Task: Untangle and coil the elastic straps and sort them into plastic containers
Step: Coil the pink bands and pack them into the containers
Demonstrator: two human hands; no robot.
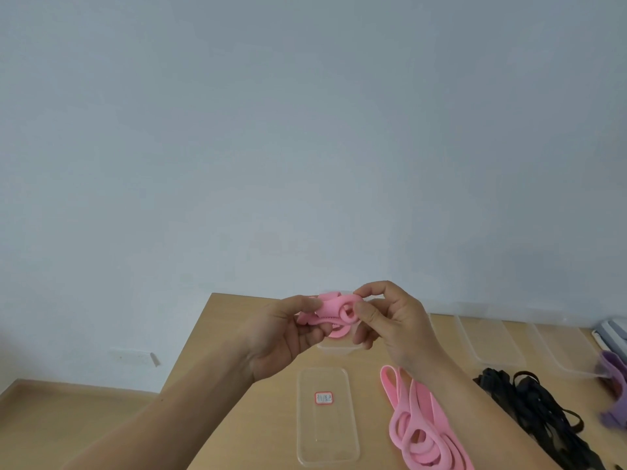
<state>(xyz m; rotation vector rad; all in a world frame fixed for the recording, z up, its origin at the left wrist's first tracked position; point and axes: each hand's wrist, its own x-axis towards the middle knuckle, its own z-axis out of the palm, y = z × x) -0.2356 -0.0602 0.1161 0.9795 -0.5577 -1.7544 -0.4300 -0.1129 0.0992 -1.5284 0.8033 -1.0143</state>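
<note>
Head view: both of my hands are raised over the far part of the wooden table (237, 364).

(a) My left hand (288, 337) grips one side of a pink elastic strap bundle (334, 312), with the thumb on top and the fingers curled beneath.

(b) My right hand (395, 320) pinches the other side, thumb and forefinger closed on a small loop at the bundle's right end. The bundle is partly wound, with several turns lying side by side. It sits between the two hands, above an open clear container (339, 350) of which only the near rim shows below my fingers. I cannot tell whether the bundle touches that container.

(c) Nearer to me lies a flat clear plastic piece (327, 446), which could be a lid or a shallow tray. It carries a small red-bordered label (323, 397) whose print is too small to read.

(d) Just to its right, loose pink straps (419, 432) lie in overlapping loops on the table, partly under my right forearm.

(e) Further right lies a tangle of black straps (532, 408), and at the frame's edge a blurred heap of purple straps (614, 388).

(f) Two more clear containers (492, 344) stand side by side along the far edge, against the pale blue wall (305, 130).
</note>
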